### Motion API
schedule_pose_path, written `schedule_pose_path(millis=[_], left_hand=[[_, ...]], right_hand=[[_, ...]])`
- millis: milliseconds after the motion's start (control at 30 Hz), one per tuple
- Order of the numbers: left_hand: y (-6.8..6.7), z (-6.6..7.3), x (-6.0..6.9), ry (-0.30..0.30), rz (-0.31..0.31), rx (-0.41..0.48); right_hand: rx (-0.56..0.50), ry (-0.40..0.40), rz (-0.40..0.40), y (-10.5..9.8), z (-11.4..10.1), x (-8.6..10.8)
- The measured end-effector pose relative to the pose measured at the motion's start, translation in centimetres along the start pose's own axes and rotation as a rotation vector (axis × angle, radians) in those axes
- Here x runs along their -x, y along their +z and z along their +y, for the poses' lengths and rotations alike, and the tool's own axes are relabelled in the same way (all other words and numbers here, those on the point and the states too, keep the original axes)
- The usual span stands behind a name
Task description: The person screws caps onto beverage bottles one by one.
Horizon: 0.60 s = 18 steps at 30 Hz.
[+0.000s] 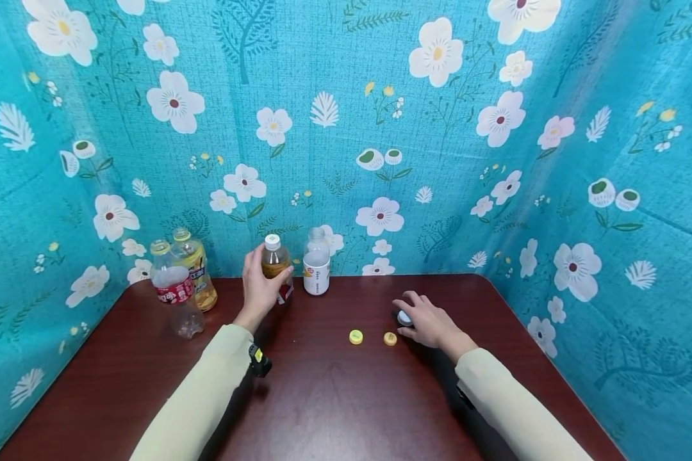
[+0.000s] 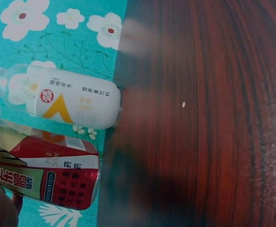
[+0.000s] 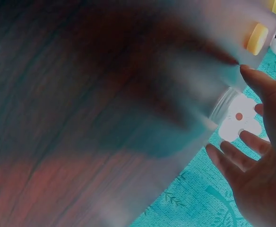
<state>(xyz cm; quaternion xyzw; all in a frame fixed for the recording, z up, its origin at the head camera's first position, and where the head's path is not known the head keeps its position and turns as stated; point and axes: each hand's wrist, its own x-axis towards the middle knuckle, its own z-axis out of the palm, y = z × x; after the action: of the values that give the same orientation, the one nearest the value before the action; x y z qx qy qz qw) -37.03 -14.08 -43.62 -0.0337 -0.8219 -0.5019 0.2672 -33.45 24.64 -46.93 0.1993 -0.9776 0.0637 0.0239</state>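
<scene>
In the head view my left hand (image 1: 256,289) grips a capped drink bottle (image 1: 275,258) with a white cap; its red and yellow label (image 2: 57,172) shows in the left wrist view. Just right of it stands a capless bottle (image 1: 316,272) with a white label. Over on the right, my right hand (image 1: 432,321) is spread around a white bottle cap (image 1: 404,317) on the table. From the right wrist, thumb and fingertips appear apart from that cap (image 3: 224,107). Beside it lie an orange cap (image 1: 390,339) and a yellow cap (image 1: 355,337).
Two capless bottles stand at the back left: one clear with a red label (image 1: 175,292), one with a yellow label (image 1: 196,262). The dark wooden table (image 1: 334,403) meets a blue floral cloth (image 1: 346,128) at its back and sides.
</scene>
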Motion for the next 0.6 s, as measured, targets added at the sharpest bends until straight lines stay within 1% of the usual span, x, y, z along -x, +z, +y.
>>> schedule_pose_path(millis=[100,233,433,600], left_hand=[[0.2,-0.3,-0.2,-0.019,0.005,-0.008],[0.4,-0.8,-0.4,-0.014,0.006,-0.012],[0.7,-1.2,-1.0,-0.019,0.018,-0.023],[1.1,-1.3,-1.5,-0.032,0.015,-0.008]], right_hand=[[0.004,0.017,-0.028,0.2,0.1,-0.1],[-0.021,0.019,-0.035,0.5,0.2,-0.2],[-0.09,-0.006,-0.036,0.6,0.2,-0.3],[-0.109,-0.025,-0.041,0.7,0.3,-0.5]])
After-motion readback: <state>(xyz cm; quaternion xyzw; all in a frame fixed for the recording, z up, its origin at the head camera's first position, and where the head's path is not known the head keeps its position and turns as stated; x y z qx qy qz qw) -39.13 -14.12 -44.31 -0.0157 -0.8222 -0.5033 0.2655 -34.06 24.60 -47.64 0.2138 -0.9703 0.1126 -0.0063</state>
